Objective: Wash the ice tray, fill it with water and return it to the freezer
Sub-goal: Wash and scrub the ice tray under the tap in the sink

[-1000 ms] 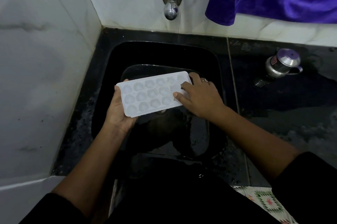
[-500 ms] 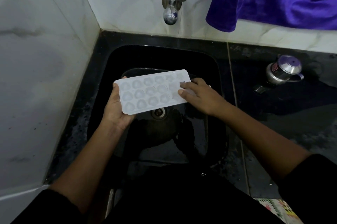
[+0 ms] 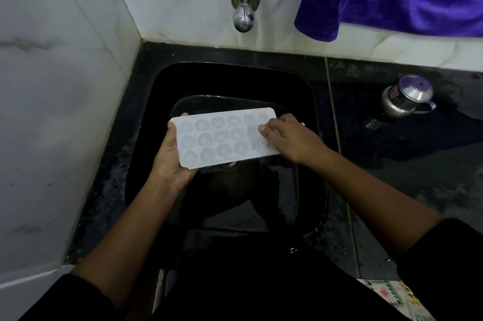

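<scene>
Above the black sink (image 3: 235, 77), the left hand (image 3: 170, 161) grips the white ice tray (image 3: 222, 138) at nine o'clock, the right hand (image 3: 290, 138) lies on its three-o'clock end, and the tap (image 3: 244, 16) stands at twelve.

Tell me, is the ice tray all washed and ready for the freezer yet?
Not yet. Done: the ice tray is out and over the black sink. In hand: the left hand grips its left end while the right hand rests its fingers on the cups at the right end, probably washing. Left: no water runs from the tap, so rinsing, filling and the freezer trip remain.
</scene>
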The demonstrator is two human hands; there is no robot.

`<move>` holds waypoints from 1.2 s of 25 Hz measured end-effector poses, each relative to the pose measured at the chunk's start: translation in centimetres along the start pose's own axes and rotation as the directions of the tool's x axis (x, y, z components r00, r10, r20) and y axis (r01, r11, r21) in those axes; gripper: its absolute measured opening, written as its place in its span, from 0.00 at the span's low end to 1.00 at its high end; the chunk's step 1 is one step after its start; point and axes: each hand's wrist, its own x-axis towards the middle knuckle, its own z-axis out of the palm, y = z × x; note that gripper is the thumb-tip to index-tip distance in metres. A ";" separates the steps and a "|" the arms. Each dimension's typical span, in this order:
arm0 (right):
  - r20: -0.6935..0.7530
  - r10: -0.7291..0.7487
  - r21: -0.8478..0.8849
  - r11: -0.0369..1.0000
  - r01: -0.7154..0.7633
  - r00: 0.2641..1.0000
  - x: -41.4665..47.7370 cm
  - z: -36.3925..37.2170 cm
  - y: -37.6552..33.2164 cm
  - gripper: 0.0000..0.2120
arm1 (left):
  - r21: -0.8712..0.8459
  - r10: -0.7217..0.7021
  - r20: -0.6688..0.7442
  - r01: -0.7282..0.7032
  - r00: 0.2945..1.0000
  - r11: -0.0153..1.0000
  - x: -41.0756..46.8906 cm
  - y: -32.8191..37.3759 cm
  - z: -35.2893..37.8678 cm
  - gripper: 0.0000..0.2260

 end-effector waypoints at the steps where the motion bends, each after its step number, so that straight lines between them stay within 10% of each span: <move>1: -0.060 -0.024 -0.232 0.973 0.009 0.998 0.0 0.3 -0.3 0.25 | 0.026 -0.013 0.012 0.013 1.000 1.000 -0.3 -0.3 0.3 0.24; 3: -0.154 -0.106 -0.464 0.886 0.023 0.982 -0.2 1.2 -1.0 0.30 | 0.040 -0.015 0.014 0.014 1.000 0.999 -0.7 -0.6 0.9 0.22; 12: -0.140 -0.305 -0.292 0.922 0.255 0.942 -2.2 3.7 0.6 0.34 | -0.117 0.047 -0.030 -0.050 0.998 0.992 1.0 1.5 -2.6 0.25; 18: -0.252 -0.183 -0.117 0.981 0.158 0.950 -1.9 3.6 -0.4 0.36 | -0.078 0.026 -0.004 -0.026 1.000 0.997 1.1 0.8 -2.2 0.28; 22: -0.079 -0.093 0.156 0.982 0.104 0.993 -2.0 2.3 0.0 0.27 | -0.081 0.020 0.004 -0.020 1.000 0.997 0.8 1.4 -1.4 0.24; 26: -0.138 -0.156 -0.399 0.913 0.090 0.978 -1.7 2.4 -0.7 0.37 | -0.038 0.008 -0.014 -0.009 1.000 0.999 0.7 0.4 -1.6 0.26; 30: 0.070 -0.085 0.155 0.985 0.073 0.994 -1.6 2.3 0.6 0.26 | -0.081 0.048 -0.019 -0.049 0.999 0.996 0.7 1.1 -2.1 0.22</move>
